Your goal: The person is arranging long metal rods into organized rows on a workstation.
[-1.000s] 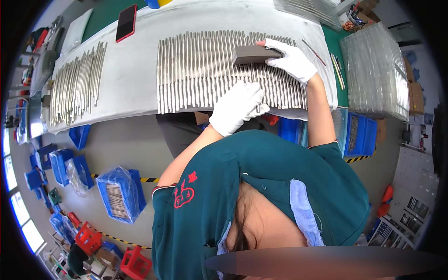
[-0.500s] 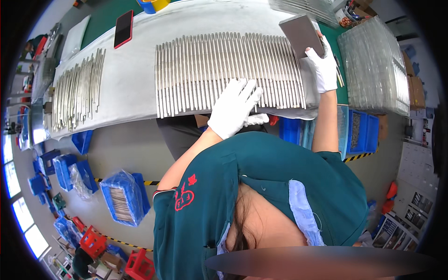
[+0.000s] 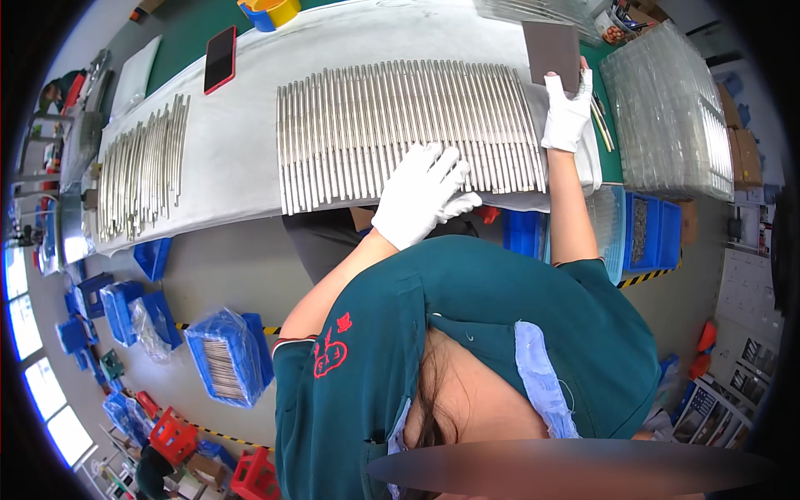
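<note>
A long row of slim silvery metal rods lies side by side across the white-covered table. My left hand, in a white glove, rests on the near ends of the rods, fingers stretched and apart. At the right end of the row, my gloved right hand grips a flat, dark grey rectangular block near its lower edge. Bare fingertips show at the thumb and beyond the block. Most of that hand's fingers are hidden behind the block, which stands just beyond the row's right end.
A looser batch of rods lies at the left. Farther back are a red-edged phone and a blue-and-yellow tape roll. Stacked clear plastic trays stand at the right. Blue bins sit below the table's right side.
The grey block has turned from a slant to nearly square and moved slightly right and away, with my right hand turning along. My left hand has barely moved.
</note>
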A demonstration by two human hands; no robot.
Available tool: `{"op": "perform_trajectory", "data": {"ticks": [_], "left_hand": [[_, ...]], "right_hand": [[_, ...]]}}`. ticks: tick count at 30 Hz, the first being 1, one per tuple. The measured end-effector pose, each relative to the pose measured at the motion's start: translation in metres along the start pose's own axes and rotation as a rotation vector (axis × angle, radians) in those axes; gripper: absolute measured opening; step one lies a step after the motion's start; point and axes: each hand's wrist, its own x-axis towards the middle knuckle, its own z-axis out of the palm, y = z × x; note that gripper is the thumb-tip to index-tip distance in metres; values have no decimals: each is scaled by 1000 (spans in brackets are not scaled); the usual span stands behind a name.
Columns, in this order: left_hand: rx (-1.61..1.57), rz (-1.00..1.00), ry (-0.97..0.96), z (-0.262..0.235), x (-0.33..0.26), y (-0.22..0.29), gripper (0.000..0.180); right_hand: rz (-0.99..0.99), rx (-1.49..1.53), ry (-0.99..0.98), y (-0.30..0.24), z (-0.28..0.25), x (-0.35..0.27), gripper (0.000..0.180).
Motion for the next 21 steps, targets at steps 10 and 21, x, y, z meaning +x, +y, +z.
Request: {"op": "perform_trajectory", "data": {"ticks": [10, 21], "left_hand": [[-45, 166, -147, 39, 43, 17, 75], [-161, 314, -163, 46, 75, 24, 62]], "right_hand": [[-43, -69, -25, 2, 1, -5, 66], [-20, 44, 295, -1, -8, 11, 56]]}}
